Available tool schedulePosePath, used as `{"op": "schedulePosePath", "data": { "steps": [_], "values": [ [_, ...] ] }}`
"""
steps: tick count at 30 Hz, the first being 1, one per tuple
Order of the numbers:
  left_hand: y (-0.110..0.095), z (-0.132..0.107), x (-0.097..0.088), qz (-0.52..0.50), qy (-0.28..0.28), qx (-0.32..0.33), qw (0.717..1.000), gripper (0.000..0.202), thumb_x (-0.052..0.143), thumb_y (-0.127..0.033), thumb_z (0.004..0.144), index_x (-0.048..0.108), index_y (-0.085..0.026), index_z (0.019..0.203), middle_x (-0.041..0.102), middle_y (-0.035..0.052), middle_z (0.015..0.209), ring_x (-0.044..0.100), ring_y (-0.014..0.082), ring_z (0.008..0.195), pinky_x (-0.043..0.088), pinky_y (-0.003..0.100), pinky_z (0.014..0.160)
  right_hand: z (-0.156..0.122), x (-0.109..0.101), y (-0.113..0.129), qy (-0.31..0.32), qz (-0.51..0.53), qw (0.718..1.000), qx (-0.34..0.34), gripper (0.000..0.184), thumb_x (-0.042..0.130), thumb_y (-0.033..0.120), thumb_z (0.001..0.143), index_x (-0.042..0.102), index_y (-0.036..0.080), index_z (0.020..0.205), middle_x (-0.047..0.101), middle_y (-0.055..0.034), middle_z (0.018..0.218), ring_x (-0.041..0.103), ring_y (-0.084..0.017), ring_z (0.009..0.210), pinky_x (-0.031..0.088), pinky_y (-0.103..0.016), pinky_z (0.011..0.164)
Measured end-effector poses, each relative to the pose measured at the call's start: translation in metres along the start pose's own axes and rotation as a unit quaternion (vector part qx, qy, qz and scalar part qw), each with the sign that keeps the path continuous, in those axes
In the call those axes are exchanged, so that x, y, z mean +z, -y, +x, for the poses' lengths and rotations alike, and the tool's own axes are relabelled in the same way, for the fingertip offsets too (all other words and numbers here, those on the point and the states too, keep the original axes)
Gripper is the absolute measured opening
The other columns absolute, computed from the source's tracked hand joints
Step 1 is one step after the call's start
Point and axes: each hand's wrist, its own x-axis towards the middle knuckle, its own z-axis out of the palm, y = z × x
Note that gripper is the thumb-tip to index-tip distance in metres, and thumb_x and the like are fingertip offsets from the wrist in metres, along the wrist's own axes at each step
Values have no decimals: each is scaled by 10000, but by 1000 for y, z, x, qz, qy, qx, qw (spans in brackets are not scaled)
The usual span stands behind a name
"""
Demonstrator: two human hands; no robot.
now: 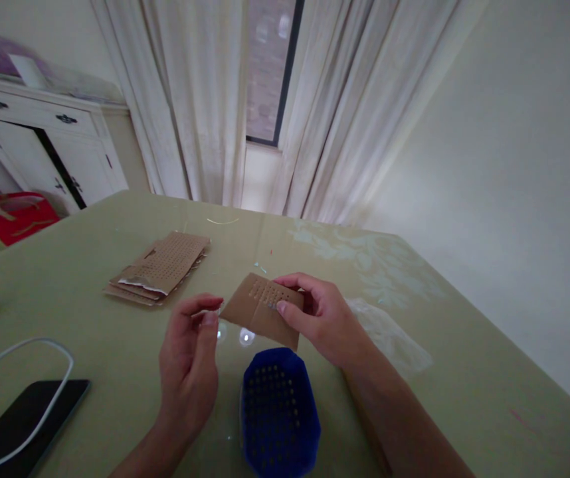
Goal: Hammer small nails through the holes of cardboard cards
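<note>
My right hand grips a small brown piece of cardboard, thumb on top and fingers behind its far edge. Rows of small holes run across the cardboard's upper part. At its left corner is my left hand, thumb and fingertips drawn together in a pinch; whatever lies between them is too small to make out. Below the cardboard stands a blue plastic basket with a perforated bottom. To the left, beyond my left hand, lies a stack of hole-punched cardboard pieces, torn along some edges.
A black tablet and a white cable occupy the near left of the table. Clear crumpled plastic lies right of my right forearm. Small scraps dot the far side. A white cabinet stands behind.
</note>
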Motion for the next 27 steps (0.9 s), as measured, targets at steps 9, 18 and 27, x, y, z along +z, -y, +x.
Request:
{"op": "schedulePosePath", "data": {
  "steps": [9, 18, 27],
  "values": [
    [6, 4, -4, 127, 65, 291, 946, 269, 749, -41, 991, 768, -235, 1176, 754, 31, 1077, 668, 191, 985, 523, 348, 911, -18, 12, 27, 14, -205, 974, -98, 233, 731, 148, 936, 790, 219, 1150, 814, -20, 1039, 712, -188, 860, 496, -300, 760],
    [17, 1, -9, 117, 112, 358, 920, 246, 706, 48, 975, 772, -127, 1136, 760, 91, 1066, 684, 199, 976, 568, 348, 866, -19, 20, 25, 21, -252, 962, -104, 232, 737, 81, 936, 778, 197, 1134, 800, -49, 1077, 723, -217, 985, 501, -323, 885],
    [0, 4, -18, 73, 76, 422, 901, 95, 752, -45, 986, 764, -132, 1021, 793, 56, 931, 732, 177, 886, 604, 350, 896, -9, 14, 12, -56, -360, 929, -59, 226, 669, 113, 1006, 770, 188, 1195, 787, -104, 1177, 731, -277, 1069, 513, -396, 939]
  ]
}}
